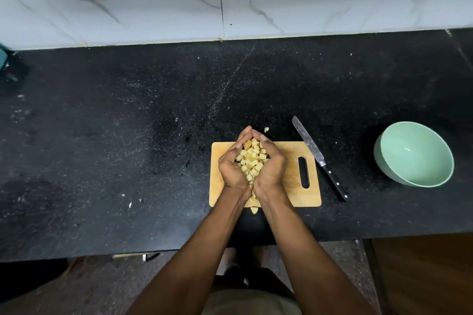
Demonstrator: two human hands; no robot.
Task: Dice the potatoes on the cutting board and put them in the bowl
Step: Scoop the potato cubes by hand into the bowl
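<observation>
So the cutting's done here and it's transfer time. Both hands are cupped together over the cutting board [284, 186], left hand [231, 169] and right hand [272, 169] pressed edge to edge with fingers curled up, holding a heap of potato cubes [252, 158] between the palms.

The thing that matters for the next move: the bowl [413, 155] sits well off to the right of the hands, past the right hand's side, and it looks empty. The whole load has to travel sideways to the right, with the right hand leading.

The knife [318, 157] lies right in that path, just beyond the board's right edge, between the hands and the bowl, blade pointing away from the person. I'd guess you carry over it.

A couple of strays: one cube [254, 210] on the counter [128, 135] just below the wrists, another [266, 129] just past the fingertips. The seam between the palms looks leaky, so more could drop.
</observation>
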